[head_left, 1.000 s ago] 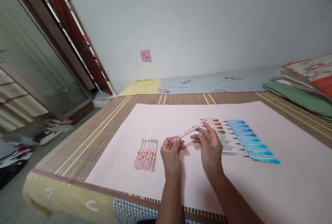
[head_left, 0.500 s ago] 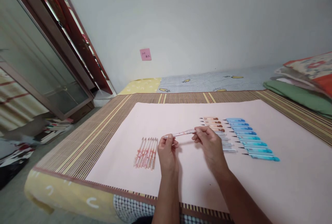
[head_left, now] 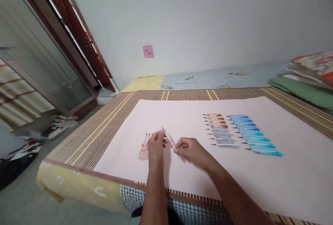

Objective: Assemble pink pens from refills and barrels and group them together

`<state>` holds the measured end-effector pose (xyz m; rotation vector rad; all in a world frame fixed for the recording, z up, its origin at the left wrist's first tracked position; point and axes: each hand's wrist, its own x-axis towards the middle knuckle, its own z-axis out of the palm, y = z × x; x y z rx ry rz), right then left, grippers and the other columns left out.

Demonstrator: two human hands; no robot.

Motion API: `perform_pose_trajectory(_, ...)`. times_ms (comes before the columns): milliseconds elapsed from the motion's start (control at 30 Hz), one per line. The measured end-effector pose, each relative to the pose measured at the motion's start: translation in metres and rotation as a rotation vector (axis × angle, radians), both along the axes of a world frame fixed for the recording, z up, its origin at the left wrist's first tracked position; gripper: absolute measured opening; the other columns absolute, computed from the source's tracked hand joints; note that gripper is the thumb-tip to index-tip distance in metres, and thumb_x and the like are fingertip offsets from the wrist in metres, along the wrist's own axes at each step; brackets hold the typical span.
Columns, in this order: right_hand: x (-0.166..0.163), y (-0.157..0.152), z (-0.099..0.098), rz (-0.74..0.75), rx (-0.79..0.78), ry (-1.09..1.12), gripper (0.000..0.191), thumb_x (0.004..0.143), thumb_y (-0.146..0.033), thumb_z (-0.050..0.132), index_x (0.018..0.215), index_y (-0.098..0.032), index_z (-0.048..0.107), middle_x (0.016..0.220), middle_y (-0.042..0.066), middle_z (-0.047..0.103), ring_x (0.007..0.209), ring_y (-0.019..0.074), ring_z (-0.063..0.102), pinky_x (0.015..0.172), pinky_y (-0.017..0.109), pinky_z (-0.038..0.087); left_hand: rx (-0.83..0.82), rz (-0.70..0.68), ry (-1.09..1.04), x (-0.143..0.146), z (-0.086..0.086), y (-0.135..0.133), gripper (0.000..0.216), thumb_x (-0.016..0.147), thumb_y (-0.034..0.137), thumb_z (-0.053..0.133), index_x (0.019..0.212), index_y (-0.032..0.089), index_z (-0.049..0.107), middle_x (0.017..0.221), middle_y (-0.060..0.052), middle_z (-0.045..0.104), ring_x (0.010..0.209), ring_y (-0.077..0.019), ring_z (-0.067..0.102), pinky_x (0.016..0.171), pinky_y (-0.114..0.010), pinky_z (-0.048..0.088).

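Observation:
Both my hands pinch one clear pen with pink markings (head_left: 169,138) just above the pink sheet (head_left: 182,114). My left hand (head_left: 156,147) grips its far end, beside a row of several similar pink-marked pens (head_left: 144,147) that it partly hides. My right hand (head_left: 191,151) holds the near end with closed fingers. To the right lie two neat rows on the sheet: brown and grey pens (head_left: 220,131), then blue pens (head_left: 251,134).
The sheet lies on a striped mat (head_left: 104,127) over a bed with a yellow and checked cover. Folded bedding (head_left: 304,79) is at the right. A pink note (head_left: 148,51) sticks to the wall. A glass cabinet (head_left: 39,61) and books on the floor (head_left: 61,126) are left.
Both hands carried the pink-marked pen left and nearer, from beside the brown pens to the row of pink-marked pens. The pen swung round to point away and left.

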<state>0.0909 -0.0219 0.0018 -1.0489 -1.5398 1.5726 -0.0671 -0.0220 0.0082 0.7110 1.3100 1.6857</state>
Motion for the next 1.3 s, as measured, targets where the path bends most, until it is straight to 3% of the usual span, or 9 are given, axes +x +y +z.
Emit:
perform_pose_trajectory(133,-0.017,0.000,-0.016,-0.083,-0.089,-0.067,0.023,0.073,-0.036,0.072,0.081,-0.021,0.057,0.050,-0.007,0.056,0.039,0.0088,0.045,0.037,0.021,0.029,0.077,0.374,-0.116,-0.029,0.010,-0.005,0.032,0.071,0.039,0.073,0.091,0.015,0.070,0.081,-0.002,0.069,0.055,-0.0077,0.054,0.050,-0.021,0.036)
perform_pose_trajectory(233,-0.026,-0.001,-0.029,-0.126,-0.078,-0.105,0.023,0.074,-0.030,0.070,0.091,-0.021,0.057,0.053,-0.008,0.056,0.039,0.0099,0.047,0.037,0.022,0.033,0.133,0.521,-0.211,-0.050,0.015,-0.009,0.026,0.066,0.029,0.072,0.087,0.015,0.068,0.073,0.000,0.066,0.054,-0.0073,0.053,0.050,-0.020,0.036)
perform_pose_trajectory(400,-0.034,-0.003,-0.043,-0.199,0.036,-0.210,0.020,0.077,-0.026,0.066,0.096,-0.020,0.059,0.058,-0.006,0.062,0.047,0.0120,0.056,0.049,0.025,0.041,0.133,0.509,-0.302,-0.060,0.012,-0.010,0.026,0.062,0.024,0.071,0.085,0.013,0.066,0.067,0.001,0.063,0.052,-0.0069,0.051,0.050,-0.019,0.035)
perform_pose_trajectory(600,-0.038,-0.008,-0.043,-0.186,0.203,-0.353,0.025,0.080,-0.022,0.062,0.104,-0.020,0.062,0.086,0.003,0.075,0.082,0.0200,0.068,0.076,0.034,0.048,0.151,0.486,-0.336,-0.060,0.012,-0.009,0.023,0.063,0.021,0.071,0.084,0.013,0.066,0.066,0.002,0.063,0.052,-0.0064,0.051,0.050,-0.018,0.034)
perform_pose_trajectory(733,-0.045,-0.016,-0.043,-0.137,0.309,-0.413,0.036,0.079,-0.017,0.063,0.115,-0.020,0.063,0.115,0.008,0.071,0.100,0.0230,0.067,0.087,0.038,0.050,0.162,0.481,-0.346,-0.066,0.011,-0.010,0.023,0.063,0.021,0.071,0.084,0.013,0.066,0.066,0.002,0.062,0.052,-0.0060,0.051,0.050,-0.018,0.035)
perform_pose_trajectory(867,-0.051,-0.026,-0.043,-0.034,0.457,-0.408,0.048,0.078,-0.015,0.066,0.125,-0.020,0.060,0.125,0.009,0.065,0.117,0.0245,0.061,0.102,0.040,0.046,0.169,0.488,-0.374,-0.071,0.010,-0.011,0.024,0.062,0.020,0.071,0.085,0.012,0.067,0.066,0.002,0.062,0.052,-0.0056,0.051,0.050,-0.018,0.035)
perform_pose_trajectory(1000,-0.053,-0.031,-0.042,0.057,0.556,-0.475,0.049,0.080,-0.015,0.066,0.129,-0.021,0.059,0.123,0.008,0.060,0.111,0.0235,0.062,0.097,0.038,0.049,0.163,0.493,-0.412,-0.075,0.010,-0.012,0.023,0.063,0.019,0.071,0.085,0.012,0.067,0.065,0.003,0.062,0.052,-0.0054,0.050,0.049,-0.017,0.034)
perform_pose_trajectory(1300,-0.055,-0.035,-0.040,0.070,0.617,-0.517,0.033,0.089,-0.014,0.058,0.120,-0.024,0.063,0.115,0.007,0.060,0.101,0.0201,0.064,0.090,0.033,0.051,0.165,0.450,-0.449,-0.077,0.003,-0.007,0.023,0.063,0.021,0.073,0.084,0.013,0.066,0.067,0.003,0.060,0.052,-0.0050,0.048,0.050,-0.018,0.032)
